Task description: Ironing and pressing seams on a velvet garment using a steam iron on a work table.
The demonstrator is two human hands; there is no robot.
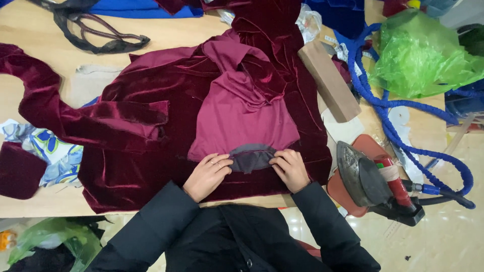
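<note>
The left hand (205, 175) and right hand (290, 168) rest on a burgundy velvet garment (151, 121) spread across the wooden counter (30, 45). The fingers of both hands pinch the opposite ends of a grey curved fabric piece (250, 157), which lies at the lower edge of the garment's matte lining (242, 121). A steam iron (370, 181) sits on a red pad just right of the right hand. A wooden block (328, 80) lies beyond it.
</note>
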